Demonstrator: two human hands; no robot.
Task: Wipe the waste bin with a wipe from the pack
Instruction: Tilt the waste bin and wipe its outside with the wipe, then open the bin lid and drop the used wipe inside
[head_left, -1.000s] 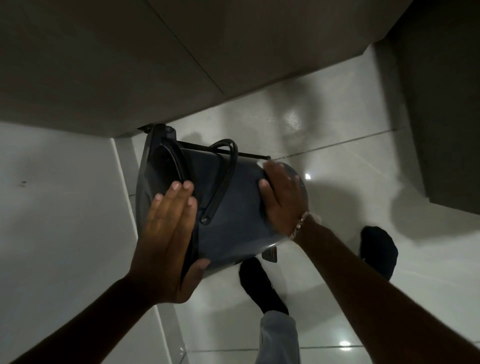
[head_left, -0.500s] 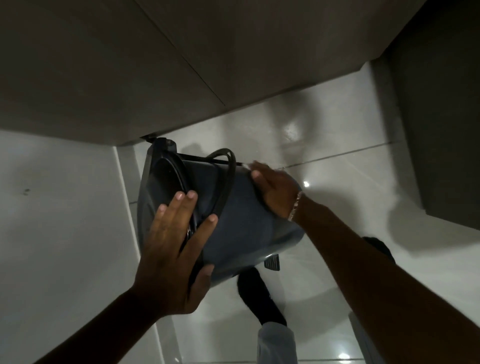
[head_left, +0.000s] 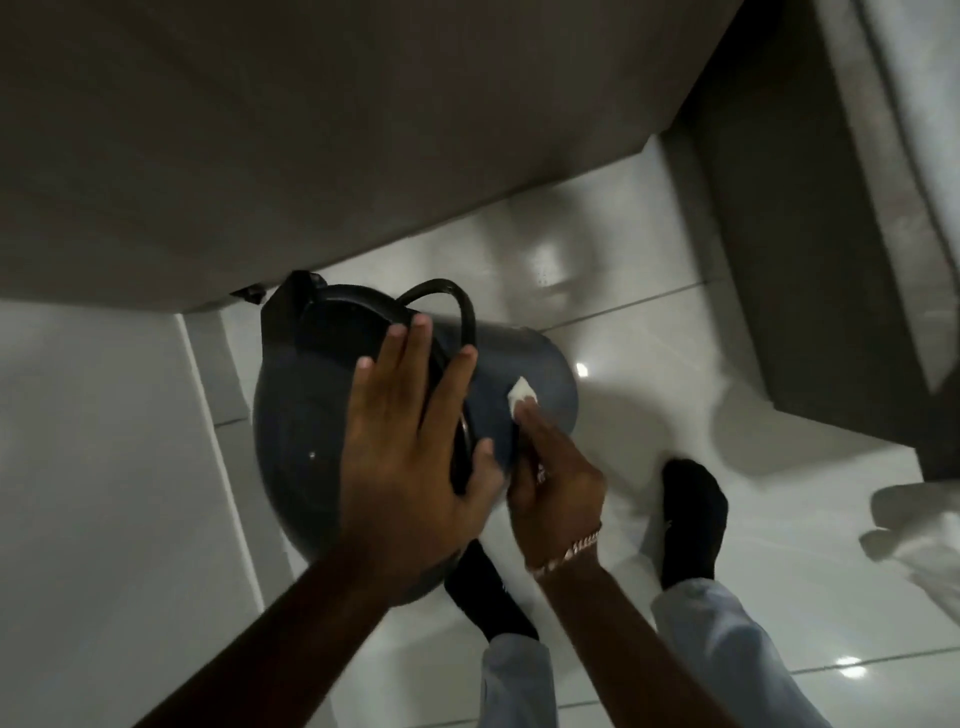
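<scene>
A dark grey waste bin with a black carry handle is tilted off the glossy floor, its lid end toward the wall. My left hand spreads flat over the bin's top rim and grips it with the thumb around the edge. My right hand presses a small white wipe against the bin's side, fingers closed on it. The wipe shows only past my fingertips. The pack of wipes is out of view.
A grey cabinet front runs above the bin. A white wall panel stands to the left. My feet in black socks rest on the white tiles. A dark cabinet is at the right, with pale cloth at the right edge.
My right hand has slid from the bin's far side down toward me, and the wipe now shows. My left hand has shifted over the rim, and the bin has rolled more upright.
</scene>
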